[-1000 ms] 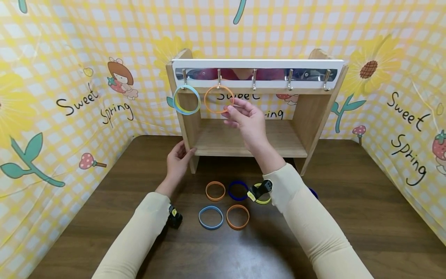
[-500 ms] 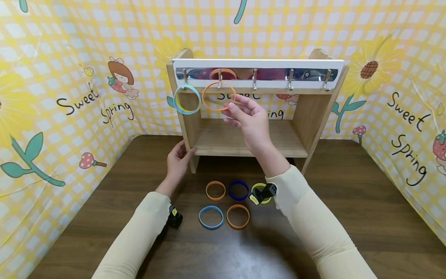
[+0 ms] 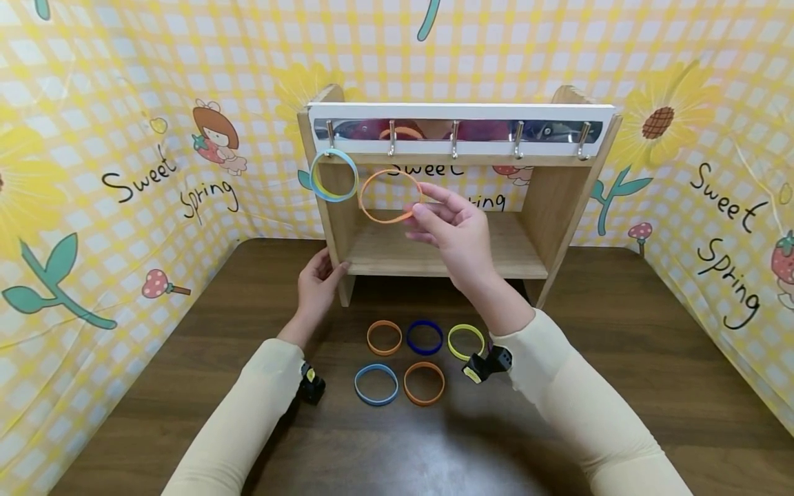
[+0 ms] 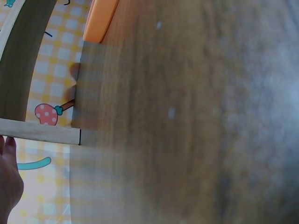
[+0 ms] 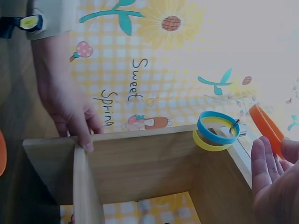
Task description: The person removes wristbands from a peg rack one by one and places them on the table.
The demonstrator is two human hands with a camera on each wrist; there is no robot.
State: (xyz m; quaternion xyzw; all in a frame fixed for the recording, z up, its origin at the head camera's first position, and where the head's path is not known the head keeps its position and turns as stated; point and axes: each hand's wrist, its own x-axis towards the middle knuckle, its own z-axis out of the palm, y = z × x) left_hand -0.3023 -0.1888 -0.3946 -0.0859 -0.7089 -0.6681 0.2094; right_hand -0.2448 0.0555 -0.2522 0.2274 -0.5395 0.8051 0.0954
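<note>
The wooden rack (image 3: 434,248) stands on the dark bench (image 3: 620,386), its top rail carrying a row of metal hooks (image 3: 455,140). The left hand (image 3: 315,286) rests against the rack's left upright near the shelf edge, fingers fairly straight and laid on the wood, curled round nothing; in the right wrist view its fingertips (image 5: 86,142) press the top edge of a side panel. The right hand (image 3: 455,234) is raised in front of the shelf, its grip narrowed to a pinch of thumb and fingertips on the right side of an orange ring (image 3: 391,196), which hangs in the air below the second hook and just beside the blue and yellow rings (image 3: 333,176) hung together on the first hook. Five more rings (image 3: 403,362) lie flat on the bench between the forearms. The left wrist view is mostly blurred wood, with only a sliver of that hand at its left edge. In the right wrist view the orange ring is cut off by the fingers, so the pinch itself cannot be made out there.
</note>
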